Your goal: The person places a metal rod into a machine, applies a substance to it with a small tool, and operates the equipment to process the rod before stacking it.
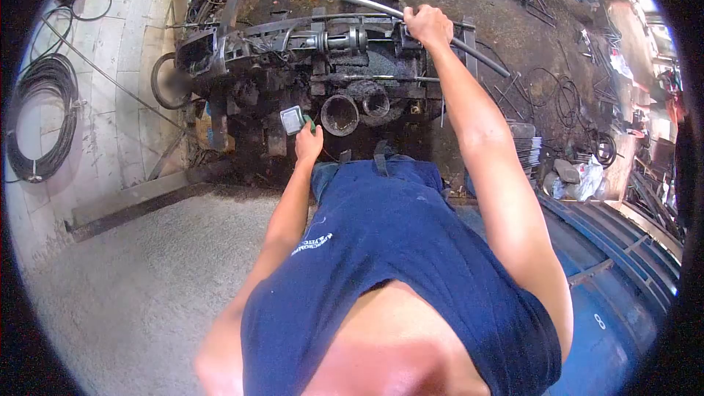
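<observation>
My right hand [429, 26] is closed around a long, round metal rod [359, 1], which slants across the machine from upper left to lower right. The rod's left part looks bright and its right end dark. Lower down, my left hand [309, 144] grips a tool with a green handle and a square, pale grey head [292, 120]; its exact kind cannot be made out. Behind both hands stands a dark, greasy machine [271, 40] with a cylindrical metal chuck-like part [352, 41]. Two round, open pipe-like ends [340, 115] face me beside the left hand.
A coil of black cable [44, 117] hangs on the pale wall at left. Blue metal framework [609, 257] lies at right, near a white plastic bag [590, 178]. Loose wires and scrap cover the dark floor [506, 44] at upper right.
</observation>
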Demonstrator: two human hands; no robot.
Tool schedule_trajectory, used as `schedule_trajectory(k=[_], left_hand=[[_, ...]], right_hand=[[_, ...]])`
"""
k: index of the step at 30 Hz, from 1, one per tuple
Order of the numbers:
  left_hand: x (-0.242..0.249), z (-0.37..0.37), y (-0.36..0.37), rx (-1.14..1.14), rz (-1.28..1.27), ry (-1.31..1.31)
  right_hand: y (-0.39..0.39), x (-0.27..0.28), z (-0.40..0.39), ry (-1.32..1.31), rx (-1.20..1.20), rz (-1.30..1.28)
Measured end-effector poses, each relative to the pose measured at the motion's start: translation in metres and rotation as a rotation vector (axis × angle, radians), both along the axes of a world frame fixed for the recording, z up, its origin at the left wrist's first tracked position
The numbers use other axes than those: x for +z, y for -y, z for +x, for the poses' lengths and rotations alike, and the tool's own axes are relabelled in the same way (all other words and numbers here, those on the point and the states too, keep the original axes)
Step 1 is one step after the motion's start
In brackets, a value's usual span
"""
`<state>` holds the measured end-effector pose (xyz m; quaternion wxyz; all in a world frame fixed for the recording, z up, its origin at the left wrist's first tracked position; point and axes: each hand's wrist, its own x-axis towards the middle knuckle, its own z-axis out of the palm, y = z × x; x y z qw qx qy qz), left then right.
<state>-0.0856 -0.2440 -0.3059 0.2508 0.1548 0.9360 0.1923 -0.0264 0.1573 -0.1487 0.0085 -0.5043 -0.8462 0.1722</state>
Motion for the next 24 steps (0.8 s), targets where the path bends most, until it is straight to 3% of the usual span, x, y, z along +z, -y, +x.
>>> schedule_trajectory(k=[24], left_hand=[[-0.004,-0.002,0.003,-0.024,-0.002,-0.029]], right_hand=[[0.003,-0.001,-0.004,-0.014,0.018,0.018]])
